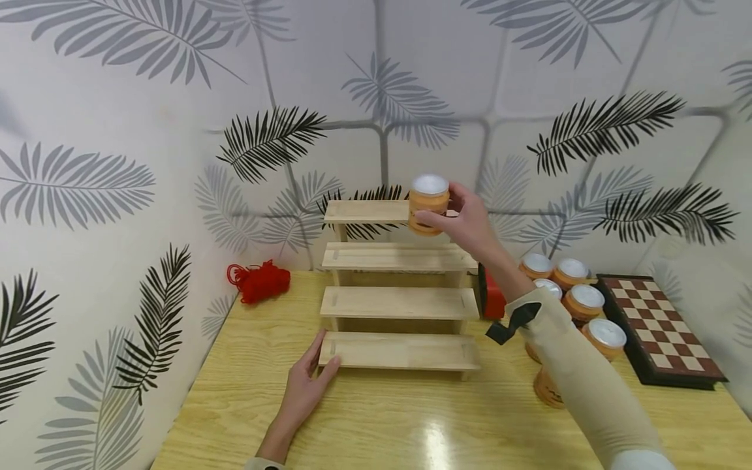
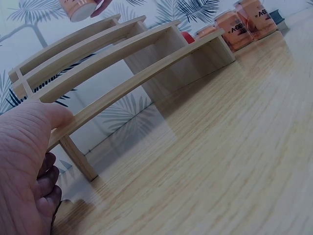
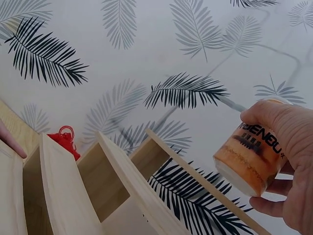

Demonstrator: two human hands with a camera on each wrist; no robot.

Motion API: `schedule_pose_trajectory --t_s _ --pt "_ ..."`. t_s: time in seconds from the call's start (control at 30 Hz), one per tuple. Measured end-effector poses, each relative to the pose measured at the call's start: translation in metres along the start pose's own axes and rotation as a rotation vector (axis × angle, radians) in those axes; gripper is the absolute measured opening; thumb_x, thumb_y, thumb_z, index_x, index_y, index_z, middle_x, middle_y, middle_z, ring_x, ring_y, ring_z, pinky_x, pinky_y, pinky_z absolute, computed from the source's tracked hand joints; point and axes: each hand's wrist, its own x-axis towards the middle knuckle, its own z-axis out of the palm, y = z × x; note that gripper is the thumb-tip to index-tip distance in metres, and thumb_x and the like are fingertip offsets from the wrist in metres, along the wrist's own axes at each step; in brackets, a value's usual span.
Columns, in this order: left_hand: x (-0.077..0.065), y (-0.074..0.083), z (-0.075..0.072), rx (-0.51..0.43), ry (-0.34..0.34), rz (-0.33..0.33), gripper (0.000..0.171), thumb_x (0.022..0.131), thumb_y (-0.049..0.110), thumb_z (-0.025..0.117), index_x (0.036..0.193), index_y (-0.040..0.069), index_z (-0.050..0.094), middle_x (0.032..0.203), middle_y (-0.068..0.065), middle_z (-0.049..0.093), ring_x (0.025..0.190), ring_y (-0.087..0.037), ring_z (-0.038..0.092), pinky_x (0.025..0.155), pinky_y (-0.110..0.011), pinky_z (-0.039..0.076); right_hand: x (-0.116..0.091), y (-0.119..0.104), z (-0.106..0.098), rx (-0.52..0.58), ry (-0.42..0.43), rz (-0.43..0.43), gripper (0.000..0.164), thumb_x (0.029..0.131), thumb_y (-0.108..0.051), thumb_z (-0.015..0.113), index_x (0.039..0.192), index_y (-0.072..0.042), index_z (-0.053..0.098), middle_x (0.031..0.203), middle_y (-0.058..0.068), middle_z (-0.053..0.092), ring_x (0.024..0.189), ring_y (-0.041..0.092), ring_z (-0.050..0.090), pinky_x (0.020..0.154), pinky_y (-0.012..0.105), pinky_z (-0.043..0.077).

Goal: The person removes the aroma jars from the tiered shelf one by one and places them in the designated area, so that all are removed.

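My right hand grips an orange jar with a pale lid, in front of the top tier of a four-tier wooden display rack. The right wrist view shows dark lettering on this jar, with thumb and fingers round its sides. Its base appears apart from the top board. At the lowest board's left end, my left hand holds the rack. In the left wrist view, the thumb of the left hand lies on the board's edge, the other fingers curled below.
Several similar orange jars stand right of the rack, partly behind my right sleeve. A chessboard lies beyond them. A red object sits against the rack's right side. Red yarn lies at the back left, near the patterned wall.
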Motion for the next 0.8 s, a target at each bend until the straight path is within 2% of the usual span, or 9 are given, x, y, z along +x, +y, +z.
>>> schedule_pose_trajectory --t_s 0.4,0.6,0.8 --pt "0.000 -0.001 0.001 0.007 -0.003 -0.007 0.075 0.104 0.031 0.068 0.166 0.011 0.031 0.170 -0.008 0.029 0.154 -0.023 0.029 0.122 -0.045 0.028 -0.042 -0.006 -0.035 0.030 0.030 0.009 0.061 0.091 -0.017 0.084 0.146 -0.010 0.059 0.129 0.009 0.068 0.114 0.017 0.064 0.091 0.023 0.057" --pt "0.000 -0.002 0.001 0.020 0.012 -0.006 0.074 0.104 0.032 0.069 0.165 0.013 0.032 0.169 -0.006 0.031 0.154 -0.024 0.031 0.122 -0.047 0.029 -0.068 -0.004 -0.054 -0.003 0.041 0.009 0.063 0.091 -0.013 0.083 0.148 -0.009 0.056 0.127 0.003 0.068 0.112 0.012 0.066 0.089 0.021 0.058" --pt "-0.001 -0.001 0.001 0.016 0.007 -0.002 0.075 0.103 0.032 0.069 0.165 0.013 0.032 0.169 -0.004 0.031 0.153 -0.024 0.031 0.121 -0.049 0.029 -0.098 0.002 -0.073 -0.105 0.097 0.001 0.062 0.089 -0.011 0.085 0.146 -0.011 0.060 0.121 -0.004 0.069 0.105 0.009 0.068 0.087 0.017 0.057"
